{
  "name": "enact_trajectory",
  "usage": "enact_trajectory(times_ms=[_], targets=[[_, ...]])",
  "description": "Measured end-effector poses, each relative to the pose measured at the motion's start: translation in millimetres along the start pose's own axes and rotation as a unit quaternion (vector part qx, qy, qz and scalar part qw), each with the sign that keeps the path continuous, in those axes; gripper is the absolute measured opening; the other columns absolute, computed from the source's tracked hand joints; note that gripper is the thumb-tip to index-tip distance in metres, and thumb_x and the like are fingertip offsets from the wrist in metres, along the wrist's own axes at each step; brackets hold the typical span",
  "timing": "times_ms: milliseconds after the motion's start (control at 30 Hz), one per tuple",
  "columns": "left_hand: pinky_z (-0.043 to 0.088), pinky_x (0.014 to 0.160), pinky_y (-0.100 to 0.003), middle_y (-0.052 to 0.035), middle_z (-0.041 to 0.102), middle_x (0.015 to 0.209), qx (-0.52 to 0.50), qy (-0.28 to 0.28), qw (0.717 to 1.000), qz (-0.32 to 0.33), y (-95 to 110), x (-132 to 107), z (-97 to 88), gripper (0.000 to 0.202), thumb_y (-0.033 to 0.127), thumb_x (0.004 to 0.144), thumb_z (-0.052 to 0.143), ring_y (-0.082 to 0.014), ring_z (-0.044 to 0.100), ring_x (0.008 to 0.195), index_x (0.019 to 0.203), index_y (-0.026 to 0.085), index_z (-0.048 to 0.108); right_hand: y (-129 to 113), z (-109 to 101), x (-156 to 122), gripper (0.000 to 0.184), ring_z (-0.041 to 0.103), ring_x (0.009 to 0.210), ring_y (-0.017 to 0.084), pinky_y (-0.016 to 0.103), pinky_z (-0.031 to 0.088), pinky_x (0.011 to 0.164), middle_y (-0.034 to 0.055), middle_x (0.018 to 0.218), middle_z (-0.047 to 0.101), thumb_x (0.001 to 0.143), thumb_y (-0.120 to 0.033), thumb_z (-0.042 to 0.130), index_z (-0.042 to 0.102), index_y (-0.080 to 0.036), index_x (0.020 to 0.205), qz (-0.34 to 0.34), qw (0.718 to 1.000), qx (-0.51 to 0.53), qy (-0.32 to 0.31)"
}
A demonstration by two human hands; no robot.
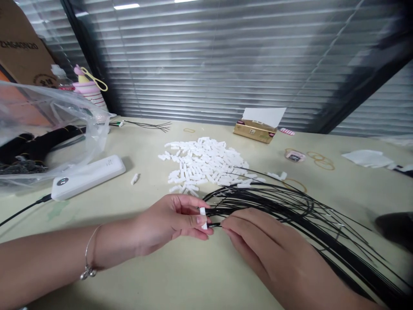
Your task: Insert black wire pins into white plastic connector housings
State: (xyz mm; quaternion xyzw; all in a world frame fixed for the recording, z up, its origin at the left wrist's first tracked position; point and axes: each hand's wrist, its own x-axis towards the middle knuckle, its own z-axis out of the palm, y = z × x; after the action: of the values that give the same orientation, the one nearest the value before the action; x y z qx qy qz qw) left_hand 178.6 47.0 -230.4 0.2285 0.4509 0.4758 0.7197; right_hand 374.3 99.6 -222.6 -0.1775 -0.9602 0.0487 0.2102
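Note:
Between the thumb and fingers of my left hand (174,217) is a small white connector (203,218), held upright. Black wires enter the connector from its right side. My right hand (261,241) pinches a black wire (214,224) just right of the connector, its fingertips pressed together. A thick bundle of black wires (290,204) passes behind my right hand and runs off to the lower right, with thin loose ends fanning out. Just beyond my hands lies a heap of white connector housings (206,163).
A white power bank (88,177) with a cable and a clear plastic bag (93,142) holding black wires sit at the left. One loose housing (134,179) lies near the power bank. Farther back are a gold tissue box (254,131) and rubber bands (321,160).

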Motion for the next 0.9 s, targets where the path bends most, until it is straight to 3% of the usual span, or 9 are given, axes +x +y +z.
enact_trajectory(times_ms=[133,467,733,900], targets=[[0.053,0.065,-0.024,-0.0031,0.069,0.071,0.006,-0.002,1.000,-0.005,-0.2,-0.2,0.4,0.030,0.013,0.059,0.080,-0.0142,0.068,0.065,0.084,0.012,0.064,-2.4,2.4,0.1,0.023,0.052,0.064,0.015,0.026,0.043,0.054,0.0047,0.076,0.056,0.082,-0.008,0.033,0.053,-0.020,0.081,-0.017,0.999,-0.015,0.023],[0.053,0.065,-0.024,-0.0033,0.069,0.068,0.021,-0.011,1.000,-0.010,1.6,-0.4,0.6,0.030,0.015,0.060,0.080,-0.0145,0.068,0.066,0.085,0.012,0.063,-4.1,11.5,-1.9,0.018,0.045,0.059,0.014,0.030,0.035,0.046,0.0037,0.072,0.051,0.076,-0.006,0.035,0.045,-0.020,0.073,-0.010,0.998,-0.007,0.067],[0.054,0.064,-0.025,-0.0030,0.069,0.068,0.033,-0.027,0.999,-0.017,0.6,-0.1,-1.3,0.031,0.017,0.056,0.082,-0.0155,0.068,0.065,0.082,0.012,0.065,-8.5,24.0,-5.0,0.006,0.046,0.061,0.015,0.032,0.036,0.051,0.0030,0.072,0.049,0.078,-0.016,0.044,0.049,-0.020,0.077,-0.013,0.998,0.035,0.046],[0.054,0.065,-0.026,-0.0035,0.070,0.067,0.045,-0.012,0.999,-0.007,-1.0,-1.2,0.7,0.031,0.017,0.057,0.082,-0.0151,0.068,0.064,0.082,0.012,0.065,-6.0,26.6,0.1,0.008,0.046,0.059,0.014,0.032,0.038,0.055,0.0017,0.068,0.050,0.078,-0.012,0.049,0.053,-0.018,0.075,0.005,1.000,-0.002,-0.016]])
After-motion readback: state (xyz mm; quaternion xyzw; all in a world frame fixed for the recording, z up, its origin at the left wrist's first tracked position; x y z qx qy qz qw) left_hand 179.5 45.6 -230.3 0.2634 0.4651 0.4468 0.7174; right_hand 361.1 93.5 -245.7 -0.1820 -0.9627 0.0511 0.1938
